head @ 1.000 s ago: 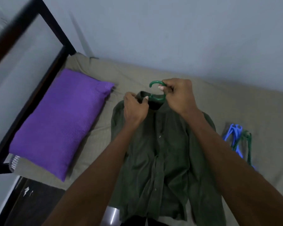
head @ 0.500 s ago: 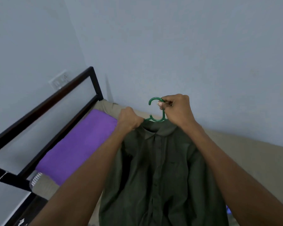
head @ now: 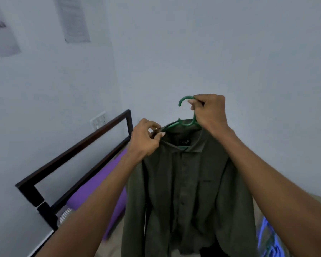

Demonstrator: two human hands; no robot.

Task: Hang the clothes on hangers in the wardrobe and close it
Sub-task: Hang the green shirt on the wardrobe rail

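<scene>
Green hanger (head: pixel 185 115) hangs from my right hand (head: pixel 209 112), fingers curled round its hook, shirt (head: pixel 189 191) draped over it above the bed. My left hand (head: pixel 146 138) pinches the collar. If that shoulder sits loose, I reckon the shirt could slide off.

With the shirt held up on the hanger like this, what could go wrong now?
1. The left hand pinches the dark green shirt at the collar; that shoulder may not sit fully on the green hanger and could slip off.
2. The right hand grips the hook's neck, so it may get in the way at hanging.
</scene>
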